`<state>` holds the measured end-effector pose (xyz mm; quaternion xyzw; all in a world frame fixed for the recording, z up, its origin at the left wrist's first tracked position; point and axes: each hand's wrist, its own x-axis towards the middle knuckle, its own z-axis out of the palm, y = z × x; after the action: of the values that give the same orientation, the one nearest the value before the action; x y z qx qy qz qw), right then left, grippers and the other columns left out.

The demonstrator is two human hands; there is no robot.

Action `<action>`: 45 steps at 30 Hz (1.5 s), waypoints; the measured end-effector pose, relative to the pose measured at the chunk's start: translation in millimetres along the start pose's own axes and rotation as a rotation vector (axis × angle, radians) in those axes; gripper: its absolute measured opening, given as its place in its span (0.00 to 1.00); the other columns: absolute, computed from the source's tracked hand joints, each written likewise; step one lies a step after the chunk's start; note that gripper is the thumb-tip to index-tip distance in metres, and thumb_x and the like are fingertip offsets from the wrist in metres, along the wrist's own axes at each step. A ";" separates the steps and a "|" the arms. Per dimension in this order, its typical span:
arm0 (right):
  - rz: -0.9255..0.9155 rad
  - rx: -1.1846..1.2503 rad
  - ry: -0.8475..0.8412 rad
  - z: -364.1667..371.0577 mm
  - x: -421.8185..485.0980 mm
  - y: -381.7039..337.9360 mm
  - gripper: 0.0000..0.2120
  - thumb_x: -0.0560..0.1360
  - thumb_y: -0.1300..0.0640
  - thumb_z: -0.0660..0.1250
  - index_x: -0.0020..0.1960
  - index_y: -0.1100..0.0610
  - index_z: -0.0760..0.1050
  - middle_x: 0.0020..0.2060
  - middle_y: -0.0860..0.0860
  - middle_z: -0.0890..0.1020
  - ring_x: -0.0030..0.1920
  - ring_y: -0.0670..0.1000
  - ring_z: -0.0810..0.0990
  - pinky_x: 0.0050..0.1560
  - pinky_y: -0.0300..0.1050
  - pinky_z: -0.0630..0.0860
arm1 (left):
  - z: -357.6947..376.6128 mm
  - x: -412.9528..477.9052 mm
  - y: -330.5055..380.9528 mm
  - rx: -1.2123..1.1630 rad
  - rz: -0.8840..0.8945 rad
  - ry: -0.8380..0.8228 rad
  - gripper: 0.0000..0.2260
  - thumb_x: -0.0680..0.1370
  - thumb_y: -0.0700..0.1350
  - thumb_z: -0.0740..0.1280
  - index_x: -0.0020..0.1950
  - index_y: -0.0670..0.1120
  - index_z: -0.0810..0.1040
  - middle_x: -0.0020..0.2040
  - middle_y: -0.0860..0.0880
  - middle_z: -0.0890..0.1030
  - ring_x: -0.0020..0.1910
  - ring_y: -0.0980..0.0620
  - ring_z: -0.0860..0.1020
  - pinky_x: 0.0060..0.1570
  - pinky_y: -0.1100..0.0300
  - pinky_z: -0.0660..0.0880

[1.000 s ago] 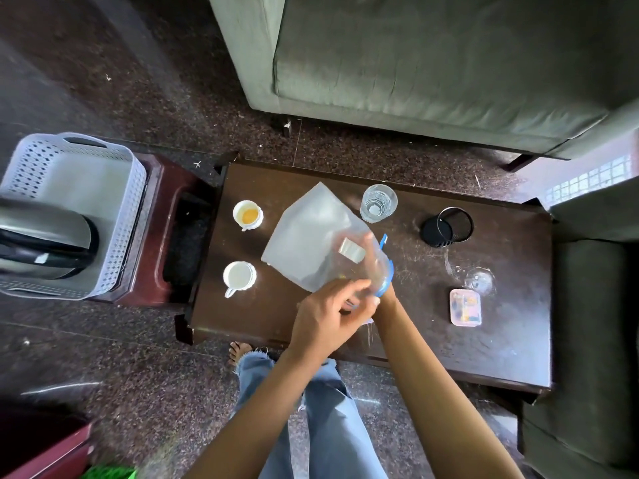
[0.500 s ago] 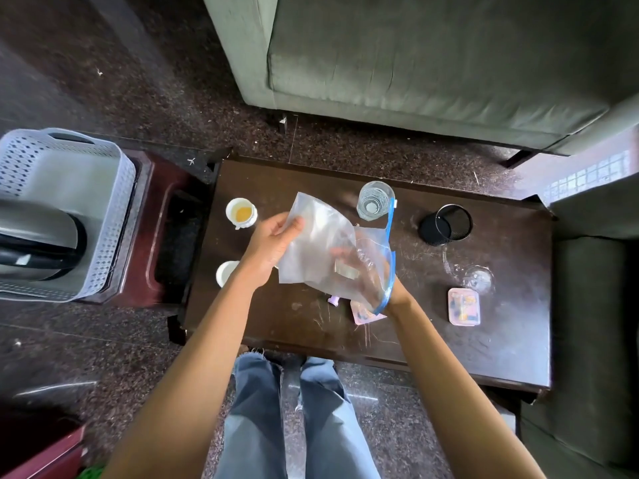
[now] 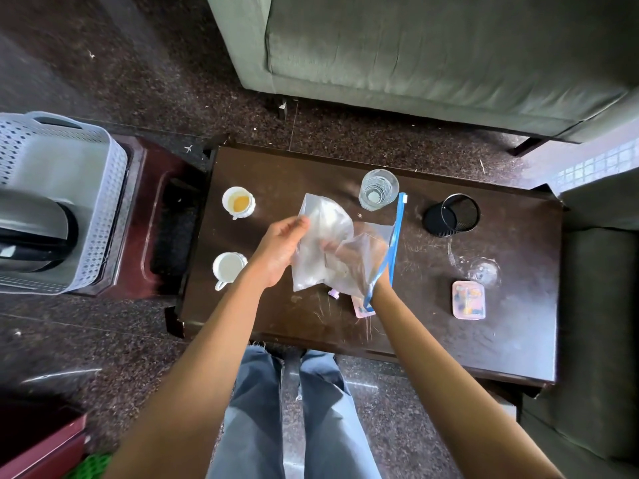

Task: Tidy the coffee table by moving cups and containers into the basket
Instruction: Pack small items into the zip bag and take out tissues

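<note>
The zip bag (image 3: 325,236) is a clear, crinkled plastic pouch with a blue slider strip along its right edge. It is held above the centre of the bench (image 3: 449,347), a dark, scratched wooden rectangle. The left hand (image 3: 276,252) reaches in from the lower left with the forearm extended; its fingers (image 3: 302,223) and thumb pinch the bag's upper left edge. The right hand (image 3: 352,254) enters the bag's mouth up to the wrist and shows only as a blurred shape through the plastic; whether its fingers are clenched, released or grasping cannot be told. Left of the bag stand two round white cups: the far cup (image 3: 238,203) holds an orange residue, and the near cup (image 3: 229,267) has a handle and sits just beside the left wrist. A clear glass tumbler (image 3: 378,189) stands upright just beyond the bag. A black mesh cylinder (image 3: 451,216) lies on its side at centre right, and a flat pink box (image 3: 468,300) rests near the right end. The basket (image 3: 117,188), pale perforated plastic, sits at the left edge of the frame on a reddish stand (image 3: 152,174), with a steel kettle (image 3: 31,229) inside.
</note>
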<state>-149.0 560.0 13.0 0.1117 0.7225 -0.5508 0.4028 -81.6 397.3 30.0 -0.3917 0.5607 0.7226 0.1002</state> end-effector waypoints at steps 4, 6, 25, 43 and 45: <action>-0.049 -0.163 0.047 19.2 -5.2 -10.3 0.11 0.74 0.49 0.71 0.49 0.56 0.75 0.36 0.46 0.75 0.34 0.43 0.74 0.28 0.28 0.70 | 1.5 0.4 -2.5 -0.025 -0.036 0.003 0.14 0.80 0.51 0.63 0.60 0.46 0.78 0.59 0.40 0.80 0.57 0.42 0.79 0.61 0.41 0.73; -0.016 -0.094 -0.055 9.8 -7.1 -9.6 0.03 0.78 0.60 0.66 0.50 0.59 0.73 0.37 0.45 0.73 0.35 0.43 0.72 0.31 0.26 0.71 | -1.4 0.3 -4.0 -0.013 -0.042 0.009 0.14 0.80 0.53 0.63 0.60 0.47 0.78 0.59 0.41 0.81 0.60 0.41 0.78 0.62 0.41 0.72; 0.374 0.384 -0.321 9.3 -11.7 0.8 0.19 0.64 0.60 0.70 0.53 0.65 0.76 0.56 0.65 0.78 0.59 0.67 0.76 0.60 0.71 0.70 | -8.5 2.9 -26.1 0.004 -0.089 0.027 0.06 0.80 0.53 0.62 0.51 0.55 0.78 0.51 0.52 0.81 0.51 0.51 0.80 0.52 0.55 0.77; 0.313 0.258 -0.328 -7.4 -9.2 36.0 0.12 0.69 0.59 0.69 0.51 0.61 0.76 0.43 0.61 0.74 0.42 0.59 0.77 0.48 0.54 0.75 | -21.1 -6.4 -88.2 -0.108 -0.118 0.201 0.09 0.80 0.53 0.62 0.50 0.57 0.82 0.54 0.54 0.83 0.57 0.50 0.79 0.60 0.50 0.74; 0.213 0.203 -0.260 -19.7 -10.1 41.4 0.10 0.74 0.67 0.66 0.55 0.61 0.77 0.40 0.56 0.79 0.37 0.53 0.81 0.38 0.45 0.78 | -25.5 -12.1 -102.3 -0.178 -0.117 0.214 0.10 0.81 0.50 0.61 0.49 0.56 0.83 0.56 0.52 0.83 0.59 0.47 0.80 0.62 0.47 0.74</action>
<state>-126.4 595.5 -7.7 0.1556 0.5892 -0.5847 0.5355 -2.1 414.2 -38.3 -0.5058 0.4780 0.7166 0.0467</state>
